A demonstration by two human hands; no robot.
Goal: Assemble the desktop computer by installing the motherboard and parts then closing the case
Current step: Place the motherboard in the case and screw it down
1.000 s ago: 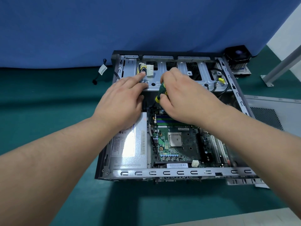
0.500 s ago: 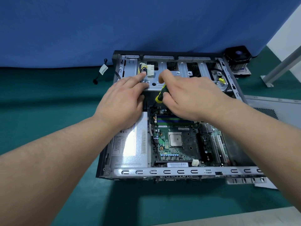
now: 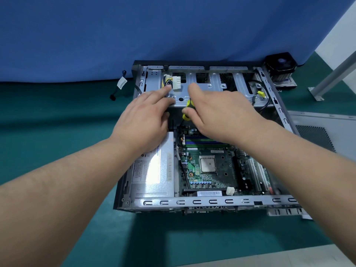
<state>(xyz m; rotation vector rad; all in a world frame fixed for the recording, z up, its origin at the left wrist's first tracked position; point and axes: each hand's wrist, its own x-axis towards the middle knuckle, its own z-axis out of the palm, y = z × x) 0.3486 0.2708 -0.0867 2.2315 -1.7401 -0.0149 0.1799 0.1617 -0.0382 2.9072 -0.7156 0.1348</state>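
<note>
Yellow-handled screwdriver [image 3: 187,108] is being pinched by the right hand [image 3: 217,116] at the motherboard [image 3: 208,166] far edge, tip probably hidden; board is rigid, fragile; left hand [image 3: 146,116] fingers are resting spread on the case [image 3: 192,201].

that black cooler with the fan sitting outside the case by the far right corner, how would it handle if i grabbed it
The cooler looks rigid and probably heavy for its size, given the block of metal fins under the fan. It sits flat and squat, so a push would likely slide it on the green mat rather than tip it. The thin fins may bend or feel sharp, so gripping the black fan frame seems safer.
</note>
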